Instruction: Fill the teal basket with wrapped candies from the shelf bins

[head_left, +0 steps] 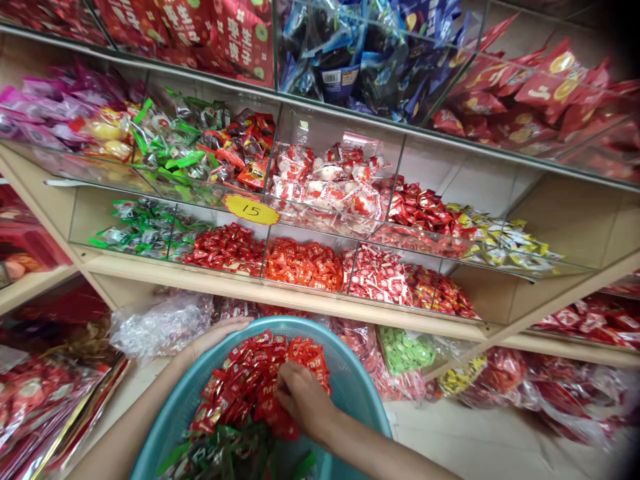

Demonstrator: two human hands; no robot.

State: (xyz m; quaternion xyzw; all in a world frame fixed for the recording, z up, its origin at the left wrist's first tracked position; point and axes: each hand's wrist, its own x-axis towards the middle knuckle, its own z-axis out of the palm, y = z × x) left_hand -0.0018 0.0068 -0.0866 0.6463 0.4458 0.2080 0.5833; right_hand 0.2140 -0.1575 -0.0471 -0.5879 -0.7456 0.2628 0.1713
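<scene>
A teal basket (pixel 363 387) holds red-wrapped candies (pixel 240 377) and, nearer to me, green-wrapped candies (pixel 225 453). My left hand (pixel 220 335) lies over the basket's far left rim, its fingers wrapped on the edge. Inside the basket, my right hand (pixel 303 400) is closed, with its fingers curled down at the red candies. Flat red packets with pale lettering lie beside and under it; whatever is between those fingers is hidden.
Wooden shelves (pixel 280 297) with clear-walled compartments of wrapped candies rise ahead. A yellow tag (pixel 251 209) reads 15. Plastic bags of candy (pixel 407 350) lie below the lowest shelf, and more packets (pixel 35 407) are at the left.
</scene>
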